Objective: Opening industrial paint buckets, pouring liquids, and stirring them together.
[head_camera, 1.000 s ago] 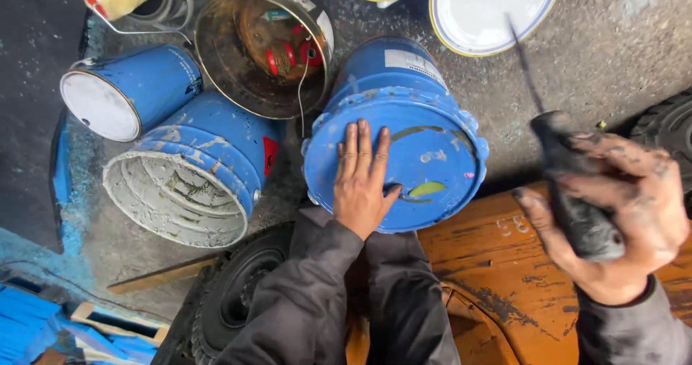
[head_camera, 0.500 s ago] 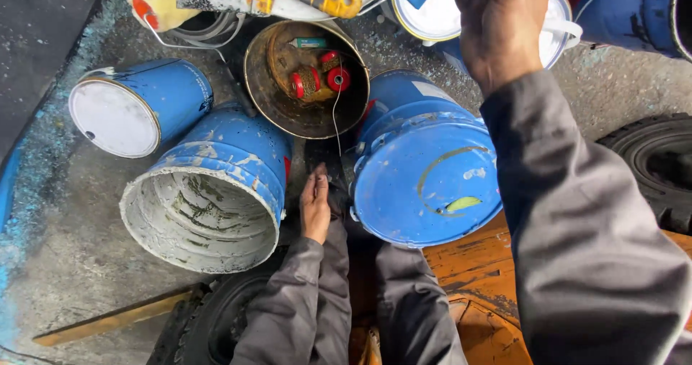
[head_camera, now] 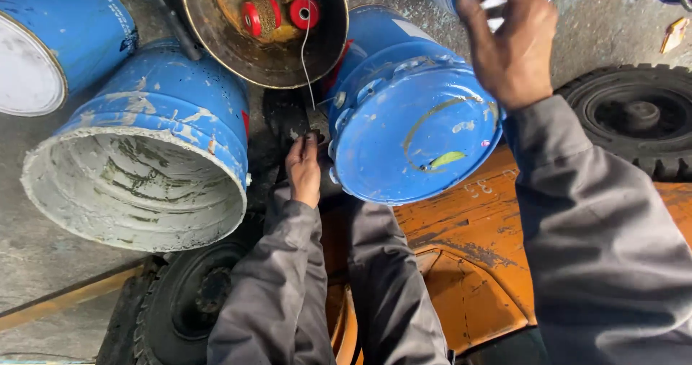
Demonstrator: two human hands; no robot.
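In the head view, the left hand (head_camera: 304,169) is stretched forward into the narrow gap between two buckets. Its fingers (head_camera: 308,143) are drawn together, with the tips laid against a dark, crumpled black object (head_camera: 287,116) on the concrete floor (head_camera: 43,278). Whether anything is actually pinched there cannot be told.

Just right of these fingers, touching or nearly touching them, lies the tipped blue plastic bucket with a scuffed, paint-marked bottom (head_camera: 414,134), its base turned towards the camera. Just left of them lies a larger blue plastic bucket with a white-crusted inside (head_camera: 144,185), open mouth facing the viewer. Beyond the fingertips a rusty round metal pan (head_camera: 216,40) is seen, holding red spools (head_camera: 261,16). A thin wire (head_camera: 306,55) runs from it down towards the fingertips.

The right hand (head_camera: 512,44) is held high over the far edge of the tipped bucket. Its fingers (head_camera: 479,11) are curled, with something pale beside them. It cannot be told whether that is gripped.

Below both sleeves an orange, worn metal body (head_camera: 468,264) is seen, and well right of the right fingers a black rubber tyre (head_camera: 641,120).

The work in hand is judged to be a reach into the gap beside the tipped bucket. Any pick-up there would call for the left fingers closing firmly on the dark object, clear of the wire.
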